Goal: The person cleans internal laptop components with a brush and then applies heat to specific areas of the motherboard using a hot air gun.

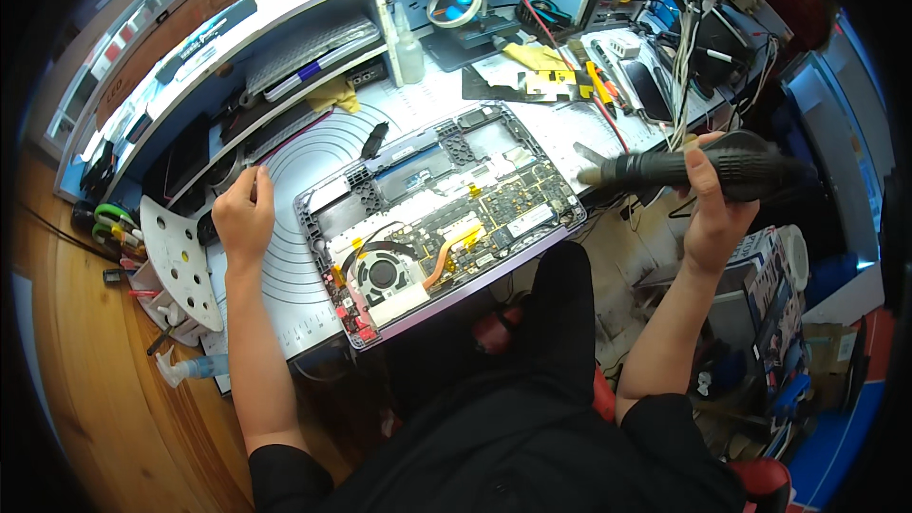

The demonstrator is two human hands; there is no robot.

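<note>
An opened laptop chassis [446, 228] with exposed board, round fan [382, 274] and copper heat pipe [439, 262] lies tilted across the mat at the bench's front edge. My left hand [245, 214] is closed left of the laptop, over the ringed mat [294, 160]; whether it holds anything is hidden. My right hand [712, 209] grips a black handheld tool [665, 171] with a ribbed barrel, slightly blurred, raised right of the laptop with its narrower end pointing left toward it.
A shelved rack [390, 28] lines the back, with a white bottle [408, 57] beside it. A perforated white holder [176, 261] and spray bottle [195, 368] stand at left. Cables [682, 57], yellow cloths [532, 59] and small tools crowd the back right. Boxes [826, 351] sit lower right.
</note>
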